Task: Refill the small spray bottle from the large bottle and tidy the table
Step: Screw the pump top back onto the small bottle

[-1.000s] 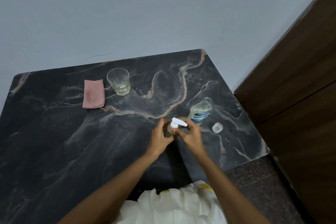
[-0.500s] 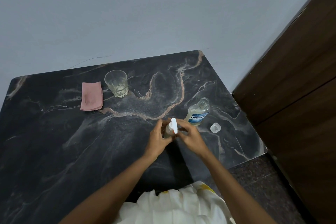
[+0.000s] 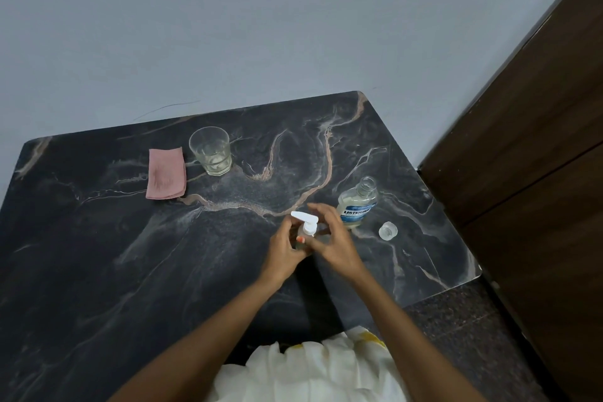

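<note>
- We see our left hand (image 3: 283,250) gripping the small spray bottle (image 3: 306,229) mid-worktop (image 3: 98,271); right hand (image 3: 332,241) fingers spread loosely beside its pump.
- Large bottle (image 3: 356,204), uncapped, and its cap (image 3: 388,231) near the right edge.
- Spray bottle's body mostly hidden.

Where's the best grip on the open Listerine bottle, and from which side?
Probably the labelled body of the Listerine bottle, wrapped from its right. It stands upright and uncapped, its cap lying apart on the table, so a tilt could spill. The right hand and the small spray bottle crowd its left.
</note>
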